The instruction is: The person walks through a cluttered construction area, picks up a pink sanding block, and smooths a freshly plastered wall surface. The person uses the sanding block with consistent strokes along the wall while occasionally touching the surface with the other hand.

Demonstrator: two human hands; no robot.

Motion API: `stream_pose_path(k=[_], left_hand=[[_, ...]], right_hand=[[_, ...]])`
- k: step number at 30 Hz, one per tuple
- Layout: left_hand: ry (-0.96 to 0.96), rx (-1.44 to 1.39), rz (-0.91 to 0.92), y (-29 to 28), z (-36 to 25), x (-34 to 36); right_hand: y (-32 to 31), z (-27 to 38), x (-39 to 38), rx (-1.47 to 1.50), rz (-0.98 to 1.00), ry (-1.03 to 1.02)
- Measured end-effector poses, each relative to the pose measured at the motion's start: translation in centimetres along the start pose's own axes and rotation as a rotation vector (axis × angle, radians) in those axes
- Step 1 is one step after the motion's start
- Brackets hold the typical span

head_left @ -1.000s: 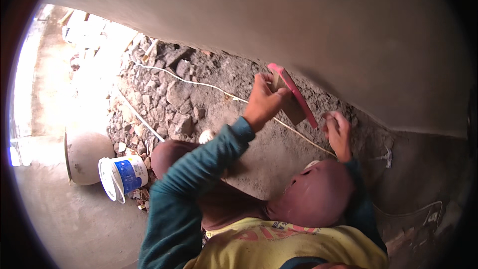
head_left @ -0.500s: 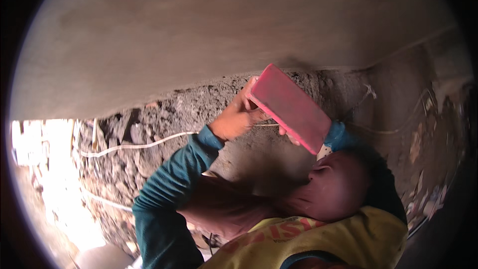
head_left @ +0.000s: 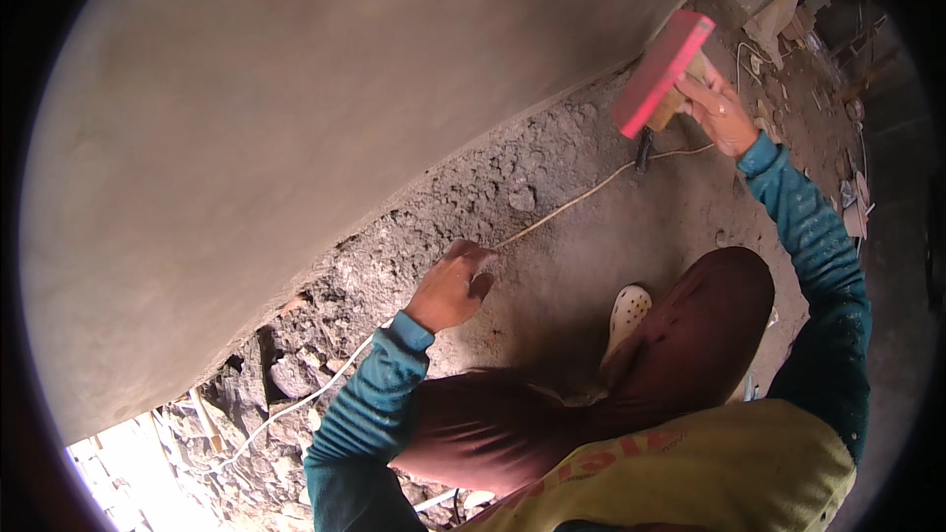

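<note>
the person's right hand point(head_left: 717, 116) is closed around the tan handle point(head_left: 668, 108) of a pink float point(head_left: 658, 77), tilted beside the smooth grey wall point(head_left: 296, 138), contact unclear; the left hand point(head_left: 451, 288) hovers over rough ground point(head_left: 394, 256), thumb and fingers apart; a pale cable point(head_left: 564, 210) runs between the hands, near a holed clog point(head_left: 632, 307)

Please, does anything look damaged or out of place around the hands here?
The long, thin, pale cord looks somewhat out of place: it lies loosely across the rough grey ground, passing by the left hand. The pink rectangular board with a tan grip, in the right hand, shows no clear damage.
</note>
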State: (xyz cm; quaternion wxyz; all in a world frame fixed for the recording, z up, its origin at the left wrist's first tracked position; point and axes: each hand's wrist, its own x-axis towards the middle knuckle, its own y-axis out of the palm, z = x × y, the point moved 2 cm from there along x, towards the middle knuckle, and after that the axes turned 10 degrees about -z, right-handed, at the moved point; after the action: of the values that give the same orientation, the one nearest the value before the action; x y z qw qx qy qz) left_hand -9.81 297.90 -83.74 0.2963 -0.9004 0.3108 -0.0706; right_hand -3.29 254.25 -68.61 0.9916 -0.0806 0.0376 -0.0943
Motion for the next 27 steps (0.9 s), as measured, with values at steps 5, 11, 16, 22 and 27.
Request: stream_pose_path(k=[5, 11, 16, 22, 27], left_hand=[[-0.002, 0.035, -0.022, -0.3, -3.2, -0.1], [-0.132, 0.19, -0.082, -0.2, -6.4, 1.7], [-0.2, 0.343, -0.204, -1.5, -9.2, 3.3], [-0.112, 0.474, -0.219, -3.6, -21.5, 6.8], [-0.029, 0.406, -0.304, -2.3, -26.3, 7.7]], right_hand=[[2.1, -6.2, 6.0, -0.193, -0.426, -0.43], [5.1, -9.5, 9.6, -0.195, -0.772, -0.555], [9.0, -11.8, 10.2, -0.012, -1.041, -0.433], [9.8, -13.7, 10.6, 0.183, -1.128, -0.256], [14.0, -13.0, 8.7, 0.234, -1.066, -0.213]])
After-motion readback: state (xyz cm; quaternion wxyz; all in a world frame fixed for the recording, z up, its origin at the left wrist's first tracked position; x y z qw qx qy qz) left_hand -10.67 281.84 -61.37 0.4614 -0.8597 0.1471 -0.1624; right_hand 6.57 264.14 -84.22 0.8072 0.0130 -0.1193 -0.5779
